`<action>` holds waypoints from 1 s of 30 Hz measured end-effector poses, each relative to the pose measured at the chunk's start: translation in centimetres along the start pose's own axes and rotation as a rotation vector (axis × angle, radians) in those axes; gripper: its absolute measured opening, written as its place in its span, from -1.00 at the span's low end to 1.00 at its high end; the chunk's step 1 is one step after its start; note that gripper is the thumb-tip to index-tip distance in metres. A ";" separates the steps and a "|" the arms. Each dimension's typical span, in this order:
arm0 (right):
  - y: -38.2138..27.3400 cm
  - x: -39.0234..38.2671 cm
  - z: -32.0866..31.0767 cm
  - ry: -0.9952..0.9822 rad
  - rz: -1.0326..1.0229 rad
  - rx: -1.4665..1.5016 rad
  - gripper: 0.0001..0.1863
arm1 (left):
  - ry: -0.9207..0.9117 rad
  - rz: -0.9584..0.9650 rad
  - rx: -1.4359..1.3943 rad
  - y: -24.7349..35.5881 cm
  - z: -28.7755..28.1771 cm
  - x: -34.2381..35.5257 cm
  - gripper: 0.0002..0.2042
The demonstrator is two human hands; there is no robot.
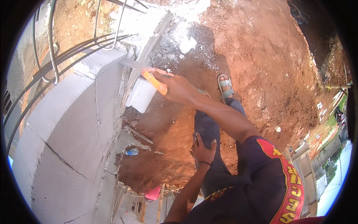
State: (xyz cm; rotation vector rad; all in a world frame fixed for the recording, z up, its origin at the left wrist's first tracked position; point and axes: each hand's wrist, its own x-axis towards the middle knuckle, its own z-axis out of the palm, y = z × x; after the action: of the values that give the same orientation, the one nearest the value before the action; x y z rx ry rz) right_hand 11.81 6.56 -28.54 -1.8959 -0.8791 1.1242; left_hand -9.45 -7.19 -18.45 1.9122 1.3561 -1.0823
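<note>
My right hand (179,87) is closed round the orange handle of a hand saw (154,83). The saw's grey blade reaches left to the end of a pale block wall (74,127), where its tip meets the block edge and mortar. Just below the handle, a white block piece (143,96) leans by the foot of the wall. My left hand (203,152) rests on my bent leg, fingers spread, holding nothing.
Bent steel bars (56,69) stick out over the wall at the upper left. White rubble (187,44) lies on reddish soil. A plastic bottle (132,151) and a stick (140,135) lie near the wall. Something pink (152,193) shows at the bottom.
</note>
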 end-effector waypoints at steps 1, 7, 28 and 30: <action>0.6 0.2 0.0 -0.033 0.015 -0.018 -0.31 | -0.010 -0.011 -0.048 -0.1 0.0 0.0 -0.14; 3.7 -6.2 -0.6 0.123 -0.041 0.010 -0.34 | -0.050 0.000 -0.086 -0.2 -0.1 -0.4 -0.11; 0.9 6.0 -0.9 -0.087 -0.137 0.152 -0.28 | -0.088 -0.108 -0.044 -0.5 1.1 -1.1 -0.15; 0.5 5.9 -0.9 -0.031 -0.155 0.077 -0.29 | -0.088 -0.106 -0.036 -1.0 1.7 -1.3 -0.16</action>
State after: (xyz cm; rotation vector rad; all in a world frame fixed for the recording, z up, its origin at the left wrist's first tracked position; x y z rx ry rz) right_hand 14.94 11.07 -31.03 -1.7214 -0.9689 1.0799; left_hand -11.13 -8.86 -18.20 1.7635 1.4313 -1.1708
